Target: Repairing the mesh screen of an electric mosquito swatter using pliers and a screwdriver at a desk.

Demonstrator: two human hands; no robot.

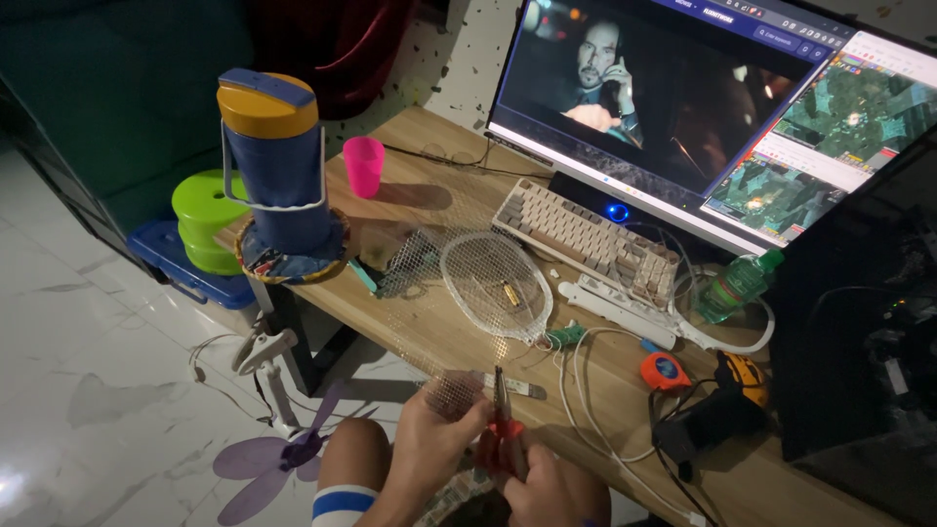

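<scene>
Head view: my left hand (429,429) pinches the wire mesh (451,388) at the counter (439,332) edge; my right hand (551,488) clenches red-handled pliers (502,420). I'd keep the mesh taut and the tips square

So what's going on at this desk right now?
A person sits at a wooden desk. Their left hand holds the edge of a sheet of wire mesh, while the right hand grips red-handled pliers pointed up at that edge. An oval mesh racket head lies on the sheet, near a keyboard and a lit monitor.
</scene>
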